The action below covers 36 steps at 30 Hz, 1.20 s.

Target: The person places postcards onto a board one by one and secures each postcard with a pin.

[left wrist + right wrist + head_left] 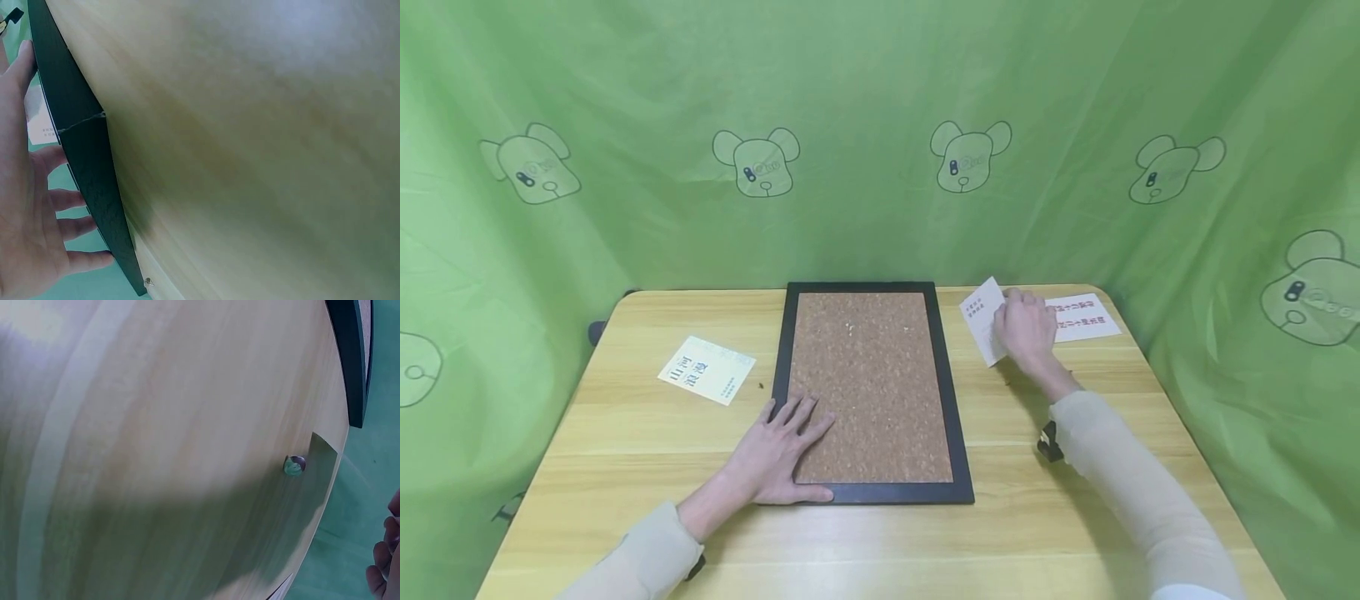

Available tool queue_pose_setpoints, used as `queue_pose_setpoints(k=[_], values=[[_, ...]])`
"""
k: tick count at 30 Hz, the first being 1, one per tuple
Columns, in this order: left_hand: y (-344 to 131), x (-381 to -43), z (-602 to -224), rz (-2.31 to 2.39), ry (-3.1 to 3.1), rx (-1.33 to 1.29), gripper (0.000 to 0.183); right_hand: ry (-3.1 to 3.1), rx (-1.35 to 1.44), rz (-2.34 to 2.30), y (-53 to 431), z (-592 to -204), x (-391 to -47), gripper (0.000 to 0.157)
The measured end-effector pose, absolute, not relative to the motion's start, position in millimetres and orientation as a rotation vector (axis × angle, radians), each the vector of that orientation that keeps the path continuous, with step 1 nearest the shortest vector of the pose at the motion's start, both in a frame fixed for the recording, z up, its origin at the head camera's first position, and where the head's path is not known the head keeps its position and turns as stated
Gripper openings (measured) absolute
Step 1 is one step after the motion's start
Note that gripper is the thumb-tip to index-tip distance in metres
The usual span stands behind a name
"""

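A cork board (872, 392) with a black frame (895, 493) lies at the middle of the table. My left hand (775, 462) rests spread on its near left corner, thumb along the bottom border and fingers reaching onto the cork. In the left wrist view, straight fingers (78, 228) lie over the dark frame edge. To the right of the board, my right hand (1028, 329) holds a white printed card (981, 321) by its right side. Curled fingers (378, 569) show at the right wrist view's edge; the grip itself is hidden there.
A card with red print (1086, 318) lies beyond the right hand. A pale card with blue characters (707, 369) is left of the board, near a small tack (761, 386). Another shiny tack (294, 465) sits on the table (850, 550). Green curtain (865, 225) surrounds the table.
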<state>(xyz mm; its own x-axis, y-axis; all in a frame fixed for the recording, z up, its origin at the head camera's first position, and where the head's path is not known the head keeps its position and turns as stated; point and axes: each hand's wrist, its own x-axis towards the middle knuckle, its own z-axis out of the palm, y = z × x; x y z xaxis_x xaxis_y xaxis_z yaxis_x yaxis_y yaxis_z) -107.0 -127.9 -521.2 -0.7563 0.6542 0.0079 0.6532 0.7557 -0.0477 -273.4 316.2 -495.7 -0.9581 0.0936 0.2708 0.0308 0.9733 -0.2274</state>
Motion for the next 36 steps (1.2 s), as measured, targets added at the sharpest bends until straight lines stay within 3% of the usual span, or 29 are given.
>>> queue_pose_setpoints(k=[36], values=[[-127.4, -106.4, -519.8, 0.074, -2.923, -1.088, 0.111, -2.716, -0.01, 0.413, 292.2, -481.5, -267.3, 0.04]])
